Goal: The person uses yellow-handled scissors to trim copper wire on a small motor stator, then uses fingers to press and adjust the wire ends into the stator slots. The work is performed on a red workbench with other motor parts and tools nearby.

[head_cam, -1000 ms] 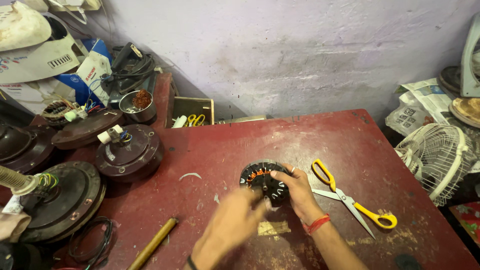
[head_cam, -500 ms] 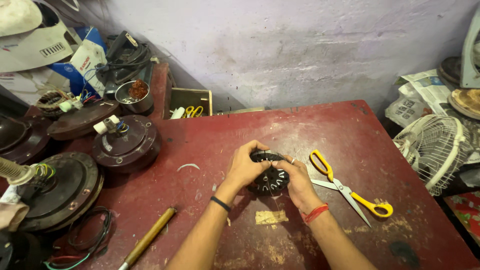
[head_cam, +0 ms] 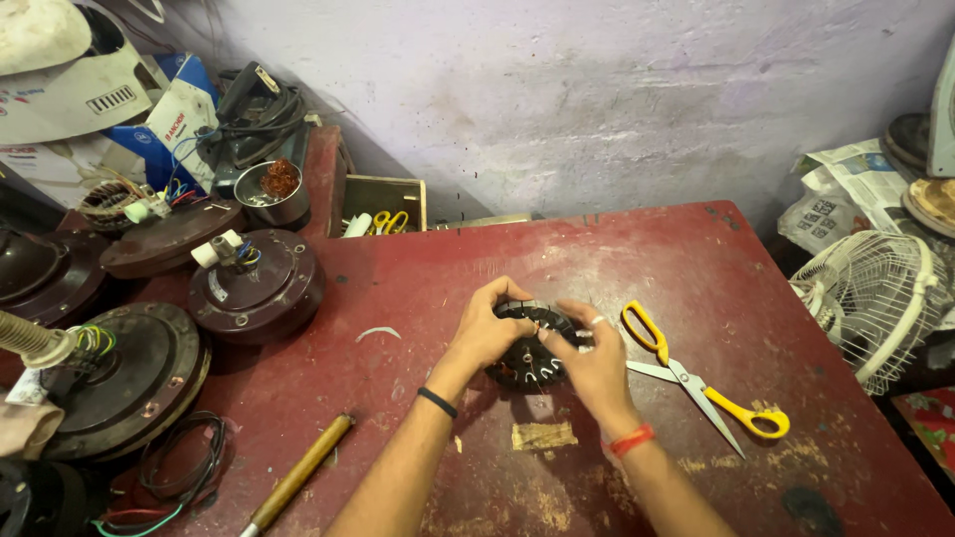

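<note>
Now a round black motor stator [head_cam: 527, 356] with slotted teeth is gripped near the middle of the red table [head_cam: 637, 259], tilted up off the surface. It is clasped by the left hand [head_cam: 489, 328] from its left rim, fingers curled over the top, and by the right hand [head_cam: 595, 360] from the right, thumb and forefinger pinched on its edge. Yellow-handled scissors [head_cam: 696, 383] are seen just beside the right hand, toward the right edge. A brown fan motor housing [head_cam: 257, 286] is set at the left edge.
</note>
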